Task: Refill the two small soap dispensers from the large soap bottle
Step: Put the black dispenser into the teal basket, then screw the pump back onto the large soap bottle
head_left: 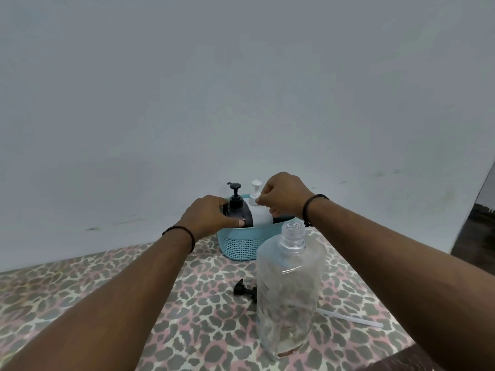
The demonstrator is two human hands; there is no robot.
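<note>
A large clear soap bottle (289, 290) stands uncapped on the leopard-print table, near me. Its black pump head (245, 287) lies just left of it, and the pump's white tube (353, 318) shows at the bottle's right. Behind it a light-blue basket (238, 243) holds a black dispenser (237, 207) and a white dispenser (258, 210), both with pumps on. My left hand (211, 215) grips the black dispenser's body. My right hand (284, 195) pinches the white dispenser near its pump collar.
The basket stands against a pale wall at the table's back edge. A dark panel (476, 231) rises at the far right. The table's leopard-print cloth (80, 290) stretches to the left and front.
</note>
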